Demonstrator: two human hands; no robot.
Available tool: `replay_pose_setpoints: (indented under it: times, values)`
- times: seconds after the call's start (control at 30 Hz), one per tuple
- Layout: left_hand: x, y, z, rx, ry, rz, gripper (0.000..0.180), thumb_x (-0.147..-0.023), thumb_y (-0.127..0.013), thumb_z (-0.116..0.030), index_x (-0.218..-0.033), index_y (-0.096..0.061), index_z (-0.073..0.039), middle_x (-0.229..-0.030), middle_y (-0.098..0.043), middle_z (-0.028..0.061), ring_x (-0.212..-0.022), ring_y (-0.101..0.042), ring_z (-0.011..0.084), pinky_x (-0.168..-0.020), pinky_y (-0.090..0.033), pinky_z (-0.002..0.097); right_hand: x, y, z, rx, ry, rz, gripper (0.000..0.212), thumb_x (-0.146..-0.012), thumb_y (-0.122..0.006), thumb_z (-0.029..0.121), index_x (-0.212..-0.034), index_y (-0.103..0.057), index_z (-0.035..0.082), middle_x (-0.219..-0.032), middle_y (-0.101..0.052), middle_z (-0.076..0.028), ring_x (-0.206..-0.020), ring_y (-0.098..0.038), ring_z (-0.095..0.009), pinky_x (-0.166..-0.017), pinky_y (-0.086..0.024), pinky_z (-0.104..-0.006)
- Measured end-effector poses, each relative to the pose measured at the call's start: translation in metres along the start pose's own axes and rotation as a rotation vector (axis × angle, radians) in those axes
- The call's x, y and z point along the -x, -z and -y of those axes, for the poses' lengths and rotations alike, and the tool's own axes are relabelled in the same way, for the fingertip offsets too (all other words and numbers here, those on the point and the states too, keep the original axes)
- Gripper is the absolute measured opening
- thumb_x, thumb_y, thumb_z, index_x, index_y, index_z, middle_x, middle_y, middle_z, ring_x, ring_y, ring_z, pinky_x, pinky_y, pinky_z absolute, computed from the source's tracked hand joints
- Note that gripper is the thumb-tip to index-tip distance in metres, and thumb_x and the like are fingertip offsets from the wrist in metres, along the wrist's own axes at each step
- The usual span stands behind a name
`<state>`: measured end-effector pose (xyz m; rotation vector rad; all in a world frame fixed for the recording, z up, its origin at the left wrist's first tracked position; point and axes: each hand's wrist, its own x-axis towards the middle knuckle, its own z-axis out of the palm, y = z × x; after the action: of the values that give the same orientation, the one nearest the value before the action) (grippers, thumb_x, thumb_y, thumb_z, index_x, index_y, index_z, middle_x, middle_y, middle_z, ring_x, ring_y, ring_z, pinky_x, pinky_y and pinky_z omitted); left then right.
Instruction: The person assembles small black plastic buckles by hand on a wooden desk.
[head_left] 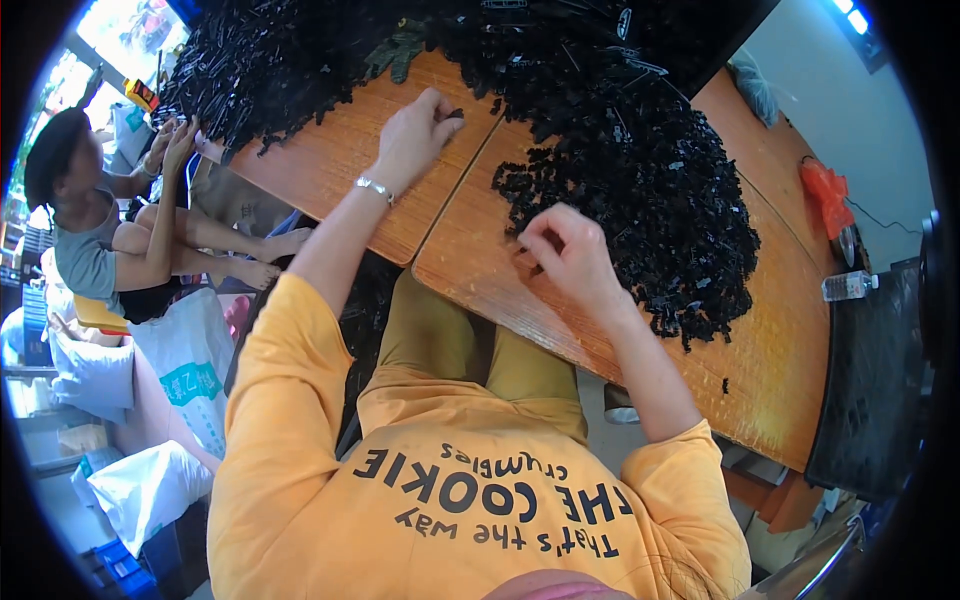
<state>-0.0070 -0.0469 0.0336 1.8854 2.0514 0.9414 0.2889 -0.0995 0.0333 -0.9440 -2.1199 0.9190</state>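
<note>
Over the wooden table, my left hand [418,138] has its fingers curled, with a small black plastic piece [457,114] at the tips of thumb and forefinger. A bracelet circles that wrist. My right hand [572,258] is held in a pinch just above the tabletop, at the left edge of a big pile of small black plastic pieces [680,230]. Something small and dark shows at its fingertips, too unclear to name. Another black heap, with longer thin strips [270,70], covers the far left of the table.
A dark green glove [398,50] lies between the heaps. One stray black piece [725,385] sits near the right edge. On the right are a red plastic bag [825,195] and a clear bottle [850,286]. A co-worker [100,210] sits at the left by white sacks [190,360].
</note>
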Motion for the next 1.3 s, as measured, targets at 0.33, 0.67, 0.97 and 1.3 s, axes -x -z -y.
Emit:
replay_pose_setpoints:
  times: [0.33,0.67,0.97,1.3]
  values:
    - [0.082,-0.026,-0.014,1.646,0.65,-0.075,0.022,-0.11,-0.065,-0.028,-0.108,-0.062,-0.007,-0.096,-0.071,0.0056,-0.084,-0.071,0.0191,-0.075,-0.059,0.0306,-0.117,-0.02,-0.041,0.64,0.032,0.131,0.014,-0.09,-0.074,0.013,-0.103,-0.076,0.008,-0.11,-0.073,-0.011,-0.1,-0.072,-0.036,-0.086,-0.058,-0.0465]
    - [0.086,-0.027,-0.012,1.797,0.562,0.04,0.022,-0.107,-0.063,-0.006,-0.129,-0.062,-0.005,-0.117,-0.072,0.0079,-0.107,-0.072,0.02,-0.093,-0.059,0.0321,-0.136,-0.015,-0.039,0.712,-0.001,0.337,0.014,-0.084,-0.068,0.009,-0.096,-0.075,0.008,-0.096,-0.076,-0.018,-0.097,-0.073,-0.038,-0.084,-0.059,-0.0477]
    - [0.088,-0.019,-0.01,1.845,0.469,0.093,0.042,-0.104,-0.064,0.0,-0.146,-0.059,-0.002,-0.125,-0.071,0.0081,-0.113,-0.071,0.0196,-0.096,-0.06,0.0333,-0.094,-0.009,0.018,0.006,-0.196,0.088,0.027,-0.085,-0.087,0.018,-0.09,-0.068,0.0,-0.084,-0.074,-0.013,-0.075,-0.073,-0.023,-0.067,-0.055,-0.0354]
    - [0.091,-0.011,-0.026,1.777,0.359,0.096,0.044,-0.102,-0.068,0.0,-0.145,-0.059,-0.005,-0.125,-0.07,0.005,-0.113,-0.07,0.0176,-0.096,-0.06,0.0324,-0.069,-0.042,0.04,-0.132,0.15,-0.27,0.01,-0.09,-0.078,-0.001,-0.096,-0.071,0.002,-0.092,-0.07,-0.011,-0.073,-0.071,-0.022,-0.066,-0.056,-0.0326]
